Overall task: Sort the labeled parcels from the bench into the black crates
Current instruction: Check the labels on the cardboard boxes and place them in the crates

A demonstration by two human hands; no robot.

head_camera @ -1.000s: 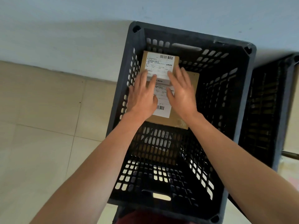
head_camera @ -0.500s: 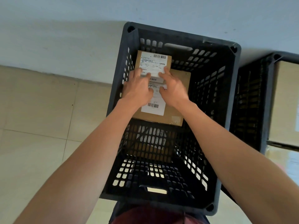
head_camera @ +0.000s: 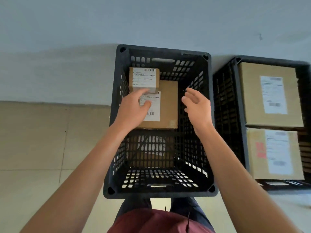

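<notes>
Small box (head_camera: 143,79) sits atop larger box (head_camera: 165,105) at frame centre inside crate (head_camera: 195,190); left hand (head_camera: 133,108) touching, loose grip; right hand (head_camera: 196,106) empty. Nudge could topple it

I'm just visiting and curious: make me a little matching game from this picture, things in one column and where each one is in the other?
Things:
1. small parcel
2. large parcel
3. left hand
4. right hand

Places:
A. raised open beside the right inner wall of the middle crate, touching no parcel
B. lying in the middle crate, beneath the small one
C. on top, at the crate's far left corner
D. fingers resting on the parcels' labels

Pairs: 1-C, 2-B, 3-D, 4-A
</notes>
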